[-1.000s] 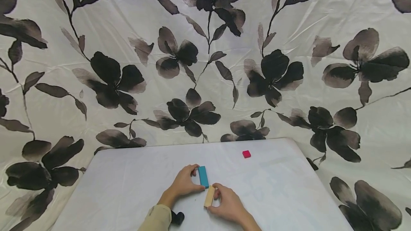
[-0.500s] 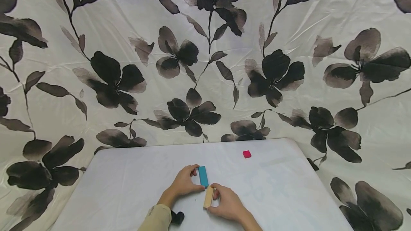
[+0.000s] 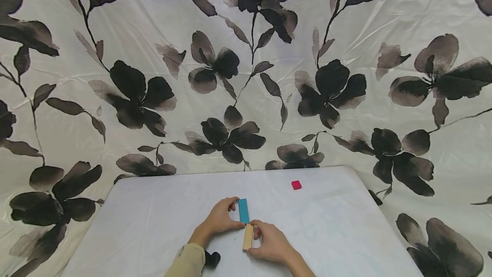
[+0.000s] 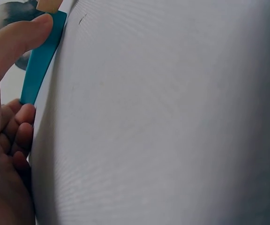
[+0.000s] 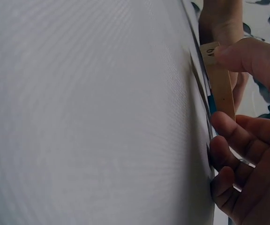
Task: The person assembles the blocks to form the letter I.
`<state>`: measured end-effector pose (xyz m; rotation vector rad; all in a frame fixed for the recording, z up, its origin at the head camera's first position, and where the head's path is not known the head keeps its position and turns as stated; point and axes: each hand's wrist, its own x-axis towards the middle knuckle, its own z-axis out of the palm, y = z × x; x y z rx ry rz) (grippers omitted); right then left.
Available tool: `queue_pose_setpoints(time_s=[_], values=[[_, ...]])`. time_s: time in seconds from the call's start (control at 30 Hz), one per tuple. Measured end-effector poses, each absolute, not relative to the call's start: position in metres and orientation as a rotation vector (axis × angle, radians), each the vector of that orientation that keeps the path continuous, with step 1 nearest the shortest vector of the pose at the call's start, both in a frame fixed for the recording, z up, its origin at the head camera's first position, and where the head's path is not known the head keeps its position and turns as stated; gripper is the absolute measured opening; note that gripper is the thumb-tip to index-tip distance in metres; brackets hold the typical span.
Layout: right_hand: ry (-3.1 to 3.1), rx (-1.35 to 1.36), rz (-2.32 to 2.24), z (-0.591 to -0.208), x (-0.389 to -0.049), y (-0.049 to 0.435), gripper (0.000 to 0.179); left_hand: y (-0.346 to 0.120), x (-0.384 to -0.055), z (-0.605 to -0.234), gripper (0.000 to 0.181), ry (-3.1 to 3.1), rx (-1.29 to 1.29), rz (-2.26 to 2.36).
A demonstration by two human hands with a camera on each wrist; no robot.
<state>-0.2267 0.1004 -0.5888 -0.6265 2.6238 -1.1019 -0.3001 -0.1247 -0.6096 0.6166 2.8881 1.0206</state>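
My left hand (image 3: pixel 222 217) pinches a blue wooden block (image 3: pixel 244 211) by its two ends, thumb at the near end and fingers at the far one. In the left wrist view the blue block (image 4: pixel 43 56) stands along the white surface. Just nearer to me, my right hand (image 3: pixel 272 243) pinches a plain wood-coloured block (image 3: pixel 248 237) lengthwise between thumb and fingers. Its far end meets the near end of the blue block, almost in line. Dark marks show on the end of the plain block (image 5: pixel 219 79) in the right wrist view.
A small red block (image 3: pixel 296 185) lies toward the back right of the white table (image 3: pixel 326 225). A black rounded object (image 3: pixel 212 260) is beside the left sleeve (image 3: pixel 187 260). Behind the table's far edge hangs a flower-printed cloth (image 3: pixel 246 97).
The right hand has turned the plain block slightly, its near end shifting left, so that it lies more nearly in line with the blue block. The left hand has barely moved.
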Motion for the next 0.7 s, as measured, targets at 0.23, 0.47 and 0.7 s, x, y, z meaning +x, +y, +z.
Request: queue_pose_setpoints(time_s=[0.23,0.47,0.7], values=[[2.632,-0.627,-1.065,-0.5842,-0.2287,0.0996,0.073,-0.1238,-0.3004,-0.6064,0.092,2.876,0.577,1.025],[2.640,-0.637,-1.037,-0.5832,-0.2307,0.0981,0.072,-0.1241,-0.3008,-0.6039,0.094,2.882,0.605,1.031],[2.631,-0.652,-1.044,-0.5862,-0.2289,0.0979,0.071,-0.1241,-0.2983,-0.6064,0.095,2.866,0.600,1.022]])
